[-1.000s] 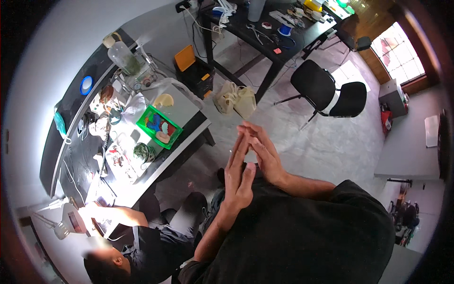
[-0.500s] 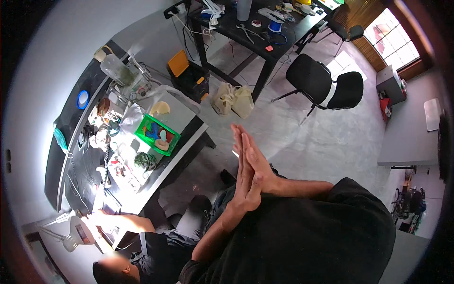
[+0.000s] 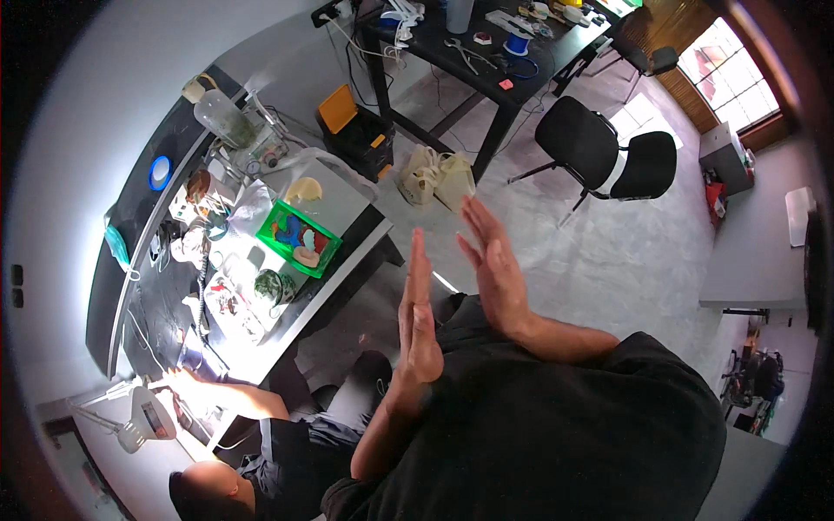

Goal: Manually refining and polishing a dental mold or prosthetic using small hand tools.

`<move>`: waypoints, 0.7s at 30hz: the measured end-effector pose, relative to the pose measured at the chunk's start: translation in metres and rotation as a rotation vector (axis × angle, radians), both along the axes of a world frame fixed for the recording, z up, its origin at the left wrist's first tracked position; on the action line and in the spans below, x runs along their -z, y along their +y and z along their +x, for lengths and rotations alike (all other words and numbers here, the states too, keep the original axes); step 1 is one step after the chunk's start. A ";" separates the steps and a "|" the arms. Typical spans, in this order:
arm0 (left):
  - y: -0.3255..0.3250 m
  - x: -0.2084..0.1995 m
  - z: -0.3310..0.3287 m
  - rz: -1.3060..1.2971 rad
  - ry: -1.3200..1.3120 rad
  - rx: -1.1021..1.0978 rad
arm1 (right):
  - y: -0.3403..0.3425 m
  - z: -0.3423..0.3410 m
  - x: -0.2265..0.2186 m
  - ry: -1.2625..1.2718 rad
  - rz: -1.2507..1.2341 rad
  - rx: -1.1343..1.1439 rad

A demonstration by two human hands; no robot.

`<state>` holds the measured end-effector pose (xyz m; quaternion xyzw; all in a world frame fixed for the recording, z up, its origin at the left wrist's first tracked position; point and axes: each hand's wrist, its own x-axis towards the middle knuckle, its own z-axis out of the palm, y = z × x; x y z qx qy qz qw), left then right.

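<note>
My left hand (image 3: 419, 317) is raised in front of me with its fingers stretched straight and nothing in it. Facing it across a narrow gap, my right hand (image 3: 497, 273) is held up too, palm inward, fingers extended and a little apart. Neither one touches an object. Left of my hands stands a workbench, where a green tray (image 3: 300, 240) of coloured pieces sits near the edge. Beside that tray is a round, dark green patterned item (image 3: 274, 287) whose kind I cannot make out.
At lower left a seated person (image 3: 317, 451) works under a desk lamp (image 3: 149, 418). A black chair (image 3: 578, 143) stands at the right. Pale bags (image 3: 437, 178) and an open black toolbox (image 3: 360, 143) rest on the floor by a dark table (image 3: 434, 54) holding pliers and a blue spool.
My palms were pressed together and have come apart, the left hand moving left and down, the right hand to the right. The room has shifted slightly in view.
</note>
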<state>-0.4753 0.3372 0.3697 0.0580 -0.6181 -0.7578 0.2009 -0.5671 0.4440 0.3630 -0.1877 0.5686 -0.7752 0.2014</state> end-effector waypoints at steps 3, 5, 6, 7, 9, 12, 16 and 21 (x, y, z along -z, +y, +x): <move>-0.005 0.001 0.003 0.033 -0.032 -0.032 | 0.003 -0.016 -0.015 0.071 -0.031 0.099; -0.006 0.002 0.007 0.024 -0.034 -0.038 | 0.002 -0.026 -0.035 0.196 -0.123 0.169; -0.006 0.003 0.008 0.020 -0.034 -0.034 | 0.003 -0.030 -0.046 0.195 -0.128 0.165; -0.006 0.004 0.010 0.016 -0.036 -0.034 | 0.004 -0.033 -0.058 0.284 -0.149 0.174; -0.007 0.006 0.013 0.007 -0.037 -0.022 | 0.006 -0.038 -0.071 0.379 -0.188 0.185; -0.007 0.008 0.017 -0.001 -0.042 -0.017 | 0.008 -0.035 -0.075 0.463 -0.276 0.168; -0.008 0.011 0.018 -0.002 -0.046 -0.021 | 0.006 -0.023 -0.065 0.318 -0.180 0.122; -0.005 0.009 0.017 0.014 -0.034 -0.036 | 0.014 -0.018 -0.043 0.211 -0.087 0.059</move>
